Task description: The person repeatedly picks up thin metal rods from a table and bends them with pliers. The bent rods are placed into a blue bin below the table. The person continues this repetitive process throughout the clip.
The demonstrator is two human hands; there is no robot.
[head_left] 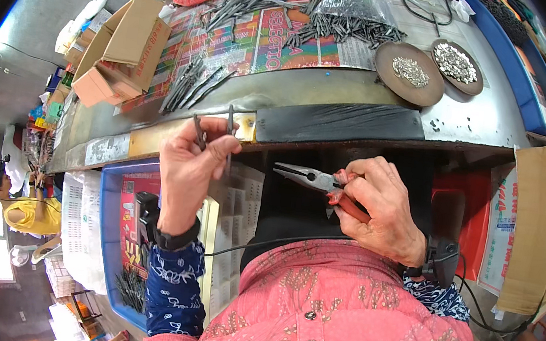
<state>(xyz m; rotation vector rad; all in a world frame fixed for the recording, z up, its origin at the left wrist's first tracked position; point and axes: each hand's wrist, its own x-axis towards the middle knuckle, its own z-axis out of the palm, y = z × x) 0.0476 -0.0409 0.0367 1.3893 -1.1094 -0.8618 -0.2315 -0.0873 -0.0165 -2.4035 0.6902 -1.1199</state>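
Note:
My left hand (189, 164) is closed in front of the bench edge, with thin dark strips (231, 122) pinched between thumb and fingers. Their tips stick up past my fingertips; what material they are I cannot make out. To the right, my right hand (383, 207) wraps round the red handles of a pair of pliers (312, 177). The metal jaws point left toward my left hand, apart from the strips. On the bench beyond my left hand lies a small bunch of similar dark strips (185, 86).
Two brown bowls (423, 97) hold small silvery pieces. Farther back are a heap of dark strips (255, 0) and a clear plastic bag (356, 1). Cardboard boxes stand left (129, 43) and right (528, 233). A blue crate (106, 212) sits below; a person in yellow (35, 214) is far left.

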